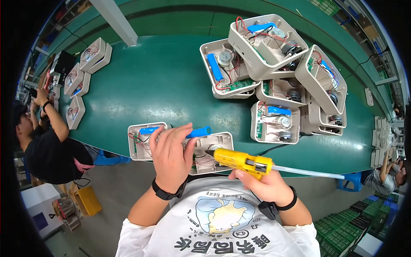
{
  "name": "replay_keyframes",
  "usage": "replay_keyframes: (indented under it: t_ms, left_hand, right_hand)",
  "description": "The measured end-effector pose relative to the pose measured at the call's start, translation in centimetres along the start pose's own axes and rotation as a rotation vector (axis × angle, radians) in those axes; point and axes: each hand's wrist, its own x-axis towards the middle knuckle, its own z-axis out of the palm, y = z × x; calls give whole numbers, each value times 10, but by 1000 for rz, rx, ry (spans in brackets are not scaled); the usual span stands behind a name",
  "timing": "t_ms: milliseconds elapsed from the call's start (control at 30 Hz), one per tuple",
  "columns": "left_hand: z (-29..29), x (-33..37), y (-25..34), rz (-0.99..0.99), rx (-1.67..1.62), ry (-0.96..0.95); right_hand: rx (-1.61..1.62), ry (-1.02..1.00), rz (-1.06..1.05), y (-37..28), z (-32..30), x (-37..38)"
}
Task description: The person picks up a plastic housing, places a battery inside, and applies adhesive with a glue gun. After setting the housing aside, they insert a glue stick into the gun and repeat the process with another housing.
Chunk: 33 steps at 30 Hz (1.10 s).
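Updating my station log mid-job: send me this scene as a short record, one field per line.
Left hand: holding a blue battery-like cylinder
Right hand: gripping a yellow plastic glue gun
Gun nozzle: over an open beige plastic housing; contact unclear
Neighbour: second open beige housing, at left
Upper right: pile of open beige housings
Surface: green tabletop

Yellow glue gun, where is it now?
In the head view, the yellow glue gun is in the right hand, right of the left hand, pointing left across an open pale casing.
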Motion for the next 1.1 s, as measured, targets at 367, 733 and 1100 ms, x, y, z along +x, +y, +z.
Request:
replay_keyframes:
  t_ms: [367,733,1100]
  left_hand:
    - [7,-9,-7,-21,-83,27]
    - [-3,-5,-6,-10,-350,134]
    - [-1,1,-6,154,-331,-92]
  right_hand:
    - [-583,91,-42,-13,24,29]
    - [-244,215,45,-19,7,-13]
    - [-335,290,17,-5,11,-16]
